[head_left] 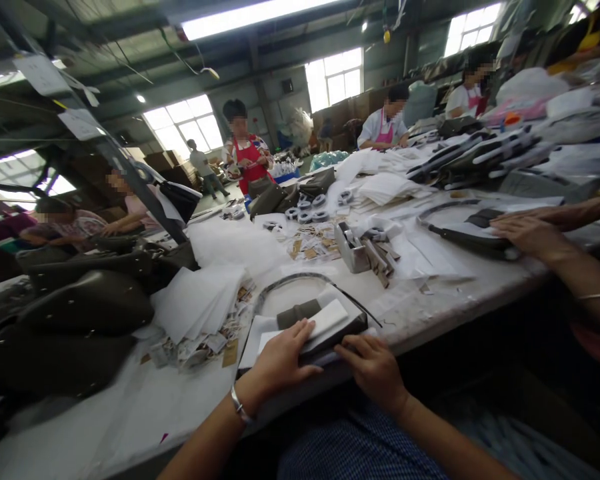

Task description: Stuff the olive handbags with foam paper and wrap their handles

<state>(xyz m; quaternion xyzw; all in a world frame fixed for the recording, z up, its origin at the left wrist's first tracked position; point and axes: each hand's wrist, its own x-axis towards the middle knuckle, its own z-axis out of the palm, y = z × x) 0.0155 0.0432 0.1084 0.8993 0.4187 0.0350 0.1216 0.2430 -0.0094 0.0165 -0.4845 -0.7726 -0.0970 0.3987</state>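
A dark handbag (pixel 353 327) with a thin looped handle (pixel 293 277) lies flat on the white-topped table in front of me. On it are white sheets, a folded white pad (pixel 330 319) and an olive-grey piece (pixel 297 311). My left hand (pixel 285 357) rests flat over the pad's near end, fingers stretched out and thumb apart. At the bag's near right edge is my right hand (pixel 376 373), its fingers curled in. What those fingers pinch is hidden.
Stacked white sheets (pixel 197 303), loose tags (pixel 215 343) and dark bags (pixel 70 320) lie to the left. A tape dispenser (pixel 350 248) stands beyond. At right, a co-worker's hands (pixel 530 230) touch another bag (pixel 473 240). Other people work farther back.
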